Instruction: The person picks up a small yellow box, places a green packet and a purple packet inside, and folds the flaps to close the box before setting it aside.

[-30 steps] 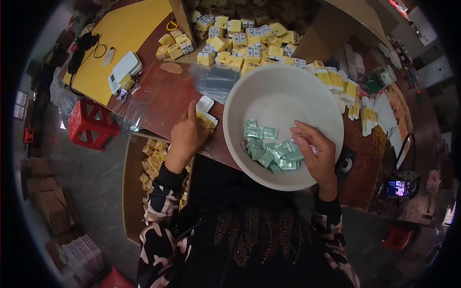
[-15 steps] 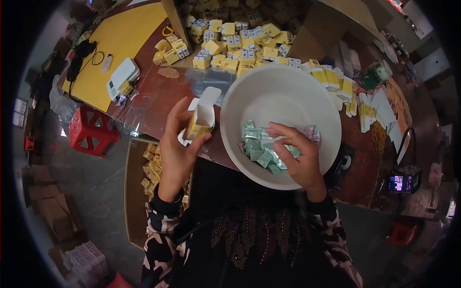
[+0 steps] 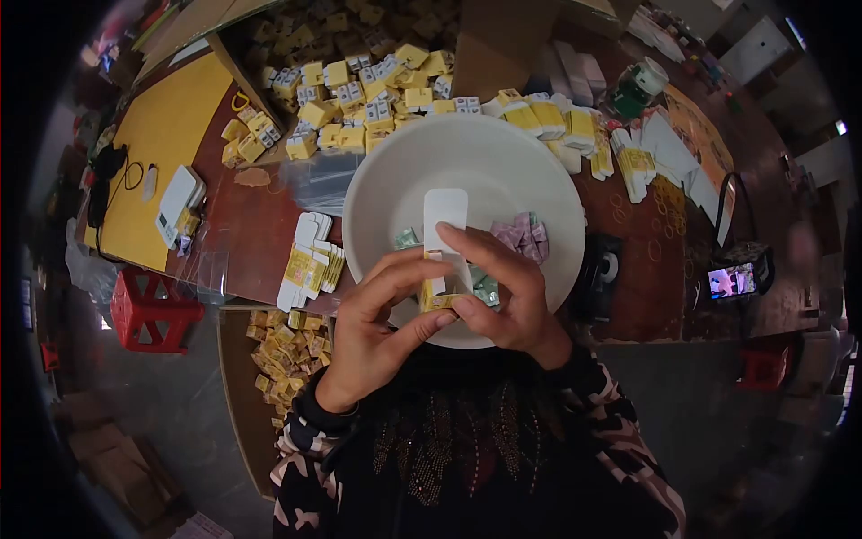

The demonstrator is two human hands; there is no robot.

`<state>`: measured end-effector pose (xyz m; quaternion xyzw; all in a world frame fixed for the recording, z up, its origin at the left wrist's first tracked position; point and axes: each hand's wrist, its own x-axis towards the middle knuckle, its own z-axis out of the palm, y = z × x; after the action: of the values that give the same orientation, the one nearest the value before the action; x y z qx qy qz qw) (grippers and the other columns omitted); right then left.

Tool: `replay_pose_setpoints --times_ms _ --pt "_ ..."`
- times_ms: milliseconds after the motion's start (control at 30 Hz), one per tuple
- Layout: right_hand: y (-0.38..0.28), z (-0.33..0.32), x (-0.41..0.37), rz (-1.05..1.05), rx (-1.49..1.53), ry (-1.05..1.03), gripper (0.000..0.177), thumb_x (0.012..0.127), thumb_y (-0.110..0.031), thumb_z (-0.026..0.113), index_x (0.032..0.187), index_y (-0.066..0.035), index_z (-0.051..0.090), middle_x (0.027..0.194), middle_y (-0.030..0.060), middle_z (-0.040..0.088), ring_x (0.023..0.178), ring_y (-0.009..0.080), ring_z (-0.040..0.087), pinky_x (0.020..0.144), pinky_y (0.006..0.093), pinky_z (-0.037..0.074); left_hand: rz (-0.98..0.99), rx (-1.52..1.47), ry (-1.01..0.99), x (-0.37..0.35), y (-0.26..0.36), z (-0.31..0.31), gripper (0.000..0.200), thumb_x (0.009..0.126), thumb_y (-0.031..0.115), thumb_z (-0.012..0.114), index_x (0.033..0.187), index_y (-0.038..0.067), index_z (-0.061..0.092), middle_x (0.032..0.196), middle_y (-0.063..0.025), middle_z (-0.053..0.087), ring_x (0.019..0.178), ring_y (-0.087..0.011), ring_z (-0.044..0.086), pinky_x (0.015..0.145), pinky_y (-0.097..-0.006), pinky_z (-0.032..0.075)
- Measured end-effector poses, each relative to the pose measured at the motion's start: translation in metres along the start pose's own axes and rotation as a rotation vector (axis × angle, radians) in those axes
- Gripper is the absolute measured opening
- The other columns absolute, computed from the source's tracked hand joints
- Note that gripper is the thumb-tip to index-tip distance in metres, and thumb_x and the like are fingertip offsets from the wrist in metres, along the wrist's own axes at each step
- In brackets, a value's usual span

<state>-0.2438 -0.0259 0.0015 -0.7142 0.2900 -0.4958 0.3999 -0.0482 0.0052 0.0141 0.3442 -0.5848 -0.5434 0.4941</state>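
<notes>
Over the near part of a large white bowl [image 3: 377,171], my left hand [image 3: 382,323] grips a small yellow and white box [image 3: 440,292] from the left. The box's white top flap stands up. My right hand [image 3: 507,292] closes on the same box from the right, its thumb at the lower front and a finger at the flap. Inside the bowl lie green packets [image 3: 486,289], partly hidden by my hands, and pink packets [image 3: 521,238] at the right. Flattened yellow and white cartons [image 3: 310,265] are stacked left of the bowl.
Many filled-out yellow boxes [image 3: 359,99] are heaped behind the bowl. More cartons [image 3: 633,162] and rubber bands lie at the right, near a camera [image 3: 732,281]. A white scale [image 3: 180,205] stands left, above a red stool [image 3: 154,310]. A cardboard bin [image 3: 235,377] holds yellow boxes.
The view has shifted right. My left hand has brought the box over the bowl, and my right hand has moved from above the packets onto the box. The flattened cartons now show fully.
</notes>
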Motion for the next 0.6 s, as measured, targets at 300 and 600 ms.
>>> replay_pose_setpoints --times_ms 300,600 --pt "0.009 -0.010 0.012 -0.339 -0.295 -0.065 0.037 0.081 -0.009 0.065 0.117 0.001 0.069 0.119 0.0222 0.066 0.117 0.0364 0.062 0.097 0.0426 0.052 0.060 -0.197 -0.047 0.001 -0.013 0.004 0.034 0.085 -0.009 0.071 0.117 -0.002 0.060 0.132 -0.0132 0.054 0.118 -0.0214 0.059 0.100 -0.0360 0.051" --pt "0.002 0.001 0.007 -0.165 -0.057 0.104 0.027 0.084 -0.010 0.071 0.109 0.000 0.072 0.117 0.0166 0.069 0.116 0.0329 0.063 0.096 0.0414 0.053 -0.027 -0.359 0.067 0.007 -0.005 0.009 0.054 0.083 -0.014 0.071 0.123 0.003 0.039 0.131 -0.0172 0.053 0.123 -0.0272 0.058 0.099 -0.0358 0.052"
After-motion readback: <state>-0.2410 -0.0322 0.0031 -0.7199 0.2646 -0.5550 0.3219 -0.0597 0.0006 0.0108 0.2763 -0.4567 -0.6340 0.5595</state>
